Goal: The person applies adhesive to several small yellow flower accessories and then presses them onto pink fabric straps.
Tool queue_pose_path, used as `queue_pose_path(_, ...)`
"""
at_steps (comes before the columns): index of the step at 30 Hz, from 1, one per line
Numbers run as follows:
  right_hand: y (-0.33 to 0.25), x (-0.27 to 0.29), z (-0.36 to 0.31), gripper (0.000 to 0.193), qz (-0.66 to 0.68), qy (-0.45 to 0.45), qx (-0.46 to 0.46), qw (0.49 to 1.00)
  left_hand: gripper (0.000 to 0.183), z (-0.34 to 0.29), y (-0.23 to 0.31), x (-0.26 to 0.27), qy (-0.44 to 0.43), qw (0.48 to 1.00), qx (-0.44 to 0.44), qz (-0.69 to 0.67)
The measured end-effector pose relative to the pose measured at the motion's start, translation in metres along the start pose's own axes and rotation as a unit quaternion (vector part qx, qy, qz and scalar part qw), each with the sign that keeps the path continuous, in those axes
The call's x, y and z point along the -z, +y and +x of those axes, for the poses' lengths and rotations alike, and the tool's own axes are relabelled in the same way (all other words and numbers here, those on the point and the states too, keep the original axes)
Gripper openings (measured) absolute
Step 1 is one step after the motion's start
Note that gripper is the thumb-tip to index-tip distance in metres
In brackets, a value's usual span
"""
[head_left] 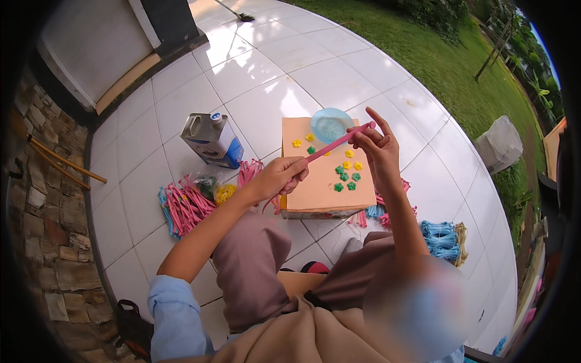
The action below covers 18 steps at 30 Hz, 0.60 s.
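Note:
A long, narrow pink strip is stretched slantwise above the box, its far end wider and rounded. My left hand is closed in a fist round its lower part. At the upper end my right hand pinches the strip between thumb and fingers, one finger sticking up. Beneath them stands a box with a peach-coloured top. Small yellow flower shapes and green flower shapes lie scattered on it. On the box's far edge sits a light blue round dish, partly behind my right fingers.
A rectangular metal can stands left of the box. Bundles of pink strips and a bag of yellow pieces lie nearer me. Blue bundles lie at the right. A white sack stands by the grass edge.

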State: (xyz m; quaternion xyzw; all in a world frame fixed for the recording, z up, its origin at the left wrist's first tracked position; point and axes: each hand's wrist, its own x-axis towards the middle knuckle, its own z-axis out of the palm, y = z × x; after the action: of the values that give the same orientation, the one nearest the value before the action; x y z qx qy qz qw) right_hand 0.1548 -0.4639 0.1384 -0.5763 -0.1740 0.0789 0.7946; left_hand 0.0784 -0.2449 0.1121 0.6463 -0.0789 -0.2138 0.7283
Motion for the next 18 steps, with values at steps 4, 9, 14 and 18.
queue_pose_path(4, -0.007, -0.013, -0.004, 0.061, -0.06, 0.03, 0.034, 0.997, 0.032, 0.0, -0.001, 0.006, 0.014, 0.999, 0.033, -0.012)
queue_pose_path(9, -0.004, -0.006, -0.004, 0.058, -0.067, 0.06, 0.063, 0.994, 0.023, -0.002, 0.008, 0.001, 0.008, 0.999, 0.034, -0.04)
queue_pose_path(14, 0.008, 0.007, 0.003, 0.058, -0.072, 0.117, -0.038, 0.99, 0.016, 0.002, 0.002, -0.001, 0.011, 0.996, 0.017, -0.088)
queue_pose_path(18, 0.021, 0.02, 0.009, 0.054, -0.075, 0.078, -0.123, 0.987, 0.014, 0.001, 0.003, 0.003, 0.005, 0.99, 0.059, -0.131)
